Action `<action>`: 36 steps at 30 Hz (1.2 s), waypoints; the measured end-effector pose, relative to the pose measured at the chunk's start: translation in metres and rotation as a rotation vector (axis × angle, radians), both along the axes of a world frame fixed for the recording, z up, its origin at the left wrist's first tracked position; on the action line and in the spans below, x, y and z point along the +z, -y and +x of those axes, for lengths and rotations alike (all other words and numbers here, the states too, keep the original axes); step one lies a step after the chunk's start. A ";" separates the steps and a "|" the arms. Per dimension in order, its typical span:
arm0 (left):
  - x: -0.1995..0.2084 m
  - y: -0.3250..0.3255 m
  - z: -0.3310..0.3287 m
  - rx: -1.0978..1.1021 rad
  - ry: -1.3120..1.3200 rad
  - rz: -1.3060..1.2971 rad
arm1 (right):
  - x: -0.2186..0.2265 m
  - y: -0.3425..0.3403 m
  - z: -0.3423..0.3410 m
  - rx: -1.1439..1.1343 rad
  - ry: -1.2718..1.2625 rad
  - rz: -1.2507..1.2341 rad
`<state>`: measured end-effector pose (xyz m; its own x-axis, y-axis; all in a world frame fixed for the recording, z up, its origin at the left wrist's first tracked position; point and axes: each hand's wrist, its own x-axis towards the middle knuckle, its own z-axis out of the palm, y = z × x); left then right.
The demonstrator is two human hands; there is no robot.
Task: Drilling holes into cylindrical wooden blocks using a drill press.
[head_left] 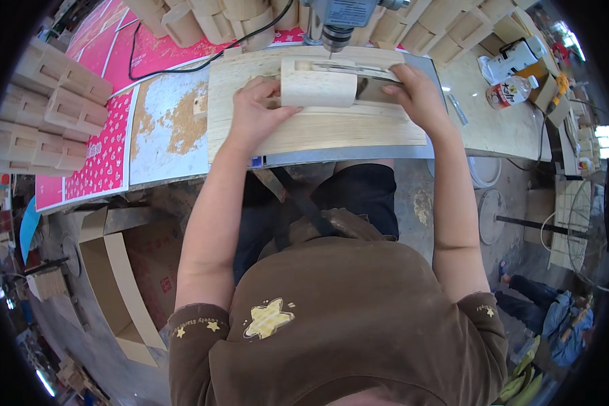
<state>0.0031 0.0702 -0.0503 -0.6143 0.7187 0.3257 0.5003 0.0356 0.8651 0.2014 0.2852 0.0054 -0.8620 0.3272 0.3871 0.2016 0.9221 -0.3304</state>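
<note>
Below a drill press chuck (336,37) lies a pale wooden block (318,89) with a rounded face and a slot along its top. It rests on a flat wooden board (331,130). My left hand (256,111) grips the block's left end, thumb along its near side. My right hand (419,95) is closed, fingers and thumb, on the right end of a shiny metal plate (372,89) that sits against the block's right end. The thin bit points down just above the far side of the block; contact cannot be made out.
Stacked wooden blocks (54,111) stand at the left, with more along the back. A black cable (203,66) crosses the bench. Sawdust (186,125) lies left of the board. A plastic bottle (511,93) stands at the right. An open cardboard box (118,284) sits on the floor.
</note>
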 end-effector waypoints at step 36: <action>0.048 0.068 0.011 0.291 0.721 -0.038 | 0.008 0.038 0.005 0.140 0.022 -0.102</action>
